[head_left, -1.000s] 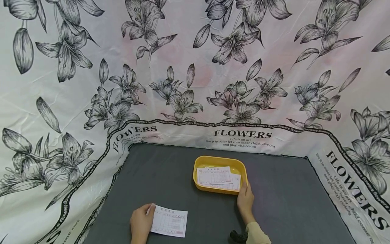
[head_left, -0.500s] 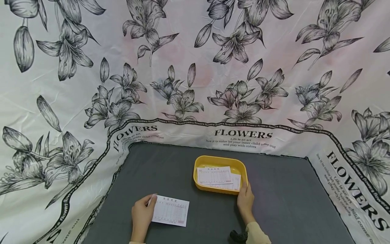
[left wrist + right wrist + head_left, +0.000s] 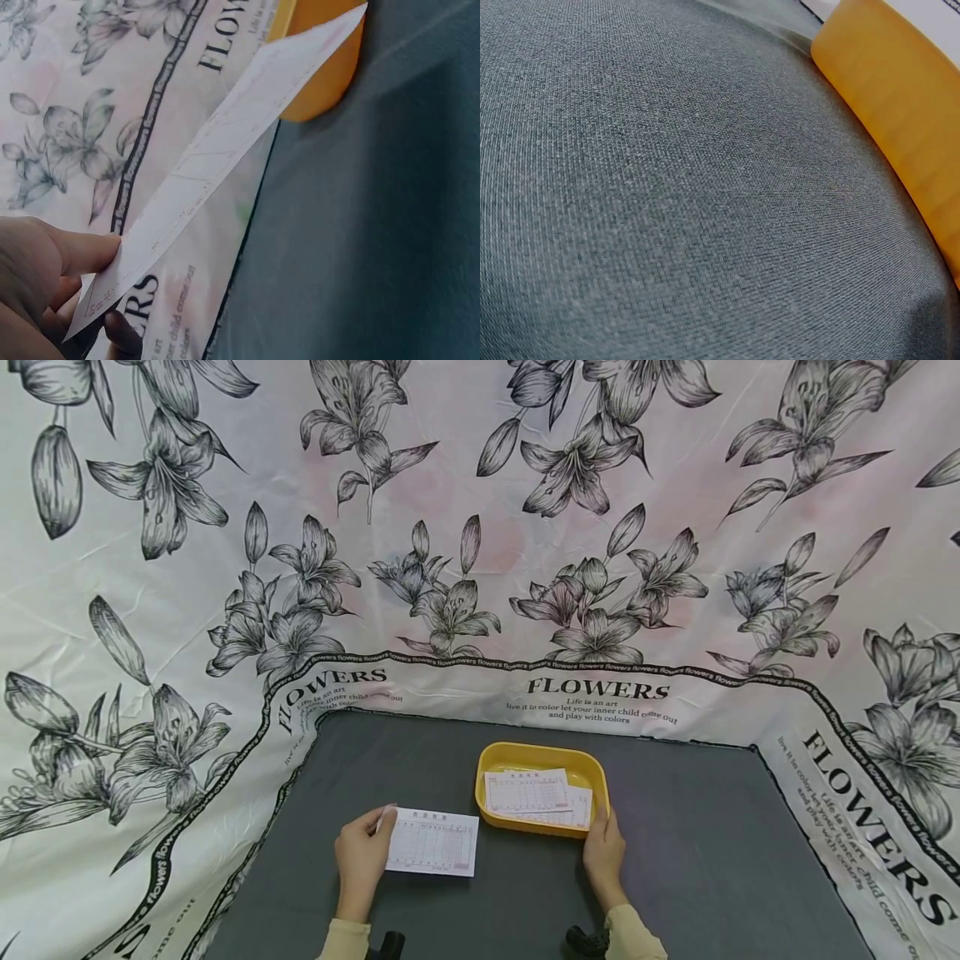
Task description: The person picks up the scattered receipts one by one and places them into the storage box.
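My left hand [image 3: 362, 856] pinches the left edge of a white printed form [image 3: 432, 843], thumb on top. In the left wrist view the form [image 3: 202, 172] is seen nearly edge-on, slanting up from the thumb [image 3: 86, 251] and overlapping the yellow tray there. The shallow yellow plastic tray [image 3: 540, 752] stands to the form's right, with more printed slips [image 3: 527, 792] lying overlapped inside. With its thumb at the rim, my right hand [image 3: 604, 852] grips the tray's near right corner. Only the tray's outer wall [image 3: 900, 97] shows in the right wrist view; the hand is outside that picture.
Dark grey cloth [image 3: 697, 843] covers the table under everything. A white curtain [image 3: 450, 485] with black lily prints and lettering rises behind and at both sides. Black wrist straps [image 3: 587, 942] show near the beige sleeves at the front.
My left hand has carried the form forward and slightly right, closer to the tray, with its sleeve coming into view. The right hand and the tray have stayed in place.
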Available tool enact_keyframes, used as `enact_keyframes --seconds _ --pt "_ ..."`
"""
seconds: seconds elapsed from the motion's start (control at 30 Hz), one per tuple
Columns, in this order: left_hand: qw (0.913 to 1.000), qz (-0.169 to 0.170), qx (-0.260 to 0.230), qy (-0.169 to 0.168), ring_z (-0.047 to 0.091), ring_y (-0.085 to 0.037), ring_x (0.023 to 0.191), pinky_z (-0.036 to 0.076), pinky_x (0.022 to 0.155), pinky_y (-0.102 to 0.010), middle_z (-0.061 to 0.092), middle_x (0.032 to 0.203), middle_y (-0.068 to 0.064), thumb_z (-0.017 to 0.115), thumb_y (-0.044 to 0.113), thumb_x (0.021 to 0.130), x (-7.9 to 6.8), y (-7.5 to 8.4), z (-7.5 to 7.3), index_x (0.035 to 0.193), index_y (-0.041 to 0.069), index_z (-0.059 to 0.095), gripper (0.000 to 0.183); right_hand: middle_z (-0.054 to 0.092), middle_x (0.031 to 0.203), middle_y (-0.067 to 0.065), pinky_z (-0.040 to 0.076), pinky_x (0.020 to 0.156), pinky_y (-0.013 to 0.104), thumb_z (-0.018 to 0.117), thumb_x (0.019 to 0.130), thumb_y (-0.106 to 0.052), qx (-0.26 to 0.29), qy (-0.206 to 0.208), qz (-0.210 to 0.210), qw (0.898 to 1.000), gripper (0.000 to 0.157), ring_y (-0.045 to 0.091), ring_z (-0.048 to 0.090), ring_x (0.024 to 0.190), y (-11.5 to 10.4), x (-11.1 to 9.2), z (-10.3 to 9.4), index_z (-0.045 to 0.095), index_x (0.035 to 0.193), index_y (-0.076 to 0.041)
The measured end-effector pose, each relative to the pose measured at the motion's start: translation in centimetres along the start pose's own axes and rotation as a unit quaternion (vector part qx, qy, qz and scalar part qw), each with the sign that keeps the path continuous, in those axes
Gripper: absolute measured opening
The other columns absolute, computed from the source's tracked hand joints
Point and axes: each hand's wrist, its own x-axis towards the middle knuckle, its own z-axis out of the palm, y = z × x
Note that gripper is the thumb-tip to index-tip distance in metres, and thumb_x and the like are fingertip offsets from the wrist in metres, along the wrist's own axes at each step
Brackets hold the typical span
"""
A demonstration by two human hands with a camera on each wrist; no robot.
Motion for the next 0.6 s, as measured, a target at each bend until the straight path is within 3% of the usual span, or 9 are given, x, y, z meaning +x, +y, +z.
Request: enact_keyframes --seconds 0.07,0.37,0.6 --pt "0.9999 0.001 -0.01 0.001 0.077 -0.027 0.078 0.055 0.061 -0.026 0.081 0.1 -0.019 0.076 0.011 0.099 0.3 0.3 0.5 0.109 -0.001 0.083 0.017 0.053 0.147 0.038 0.037 0.117 0.068 0.032 0.118 -0.032 -0.002 0.003 0.0 1.0 0.056 0.056 0.05 0.137 0.1 0.1 0.0 0.045 0.153 0.01" --pt "0.9994 0.0 -0.035 0.008 0.078 -0.029 0.078 0.06 0.063 -0.034 0.081 0.098 -0.019 0.077 0.01 0.097 1.4 1.2 3.2 0.107 -0.001 0.083 0.016 0.053 0.147 0.038 0.037 0.117 0.068 0.032 0.118 -0.033 0.0 0.0 0.004 1.0 0.057 0.056 0.05 0.137 0.2 0.1 0.1 0.044 0.154 0.009" --pt "0.9974 -0.023 -0.068 0.005 0.077 -0.025 0.075 0.057 0.059 -0.03 0.081 0.097 -0.017 0.077 0.011 0.097 2.0 2.5 6.1 0.106 0.001 0.084 0.016 0.055 0.145 0.038 0.039 0.115 0.069 0.033 0.118 -0.032 0.005 0.003 -0.002 1.0 0.056 0.056 0.051 0.135 0.1 0.1 -0.1 0.045 0.153 0.01"
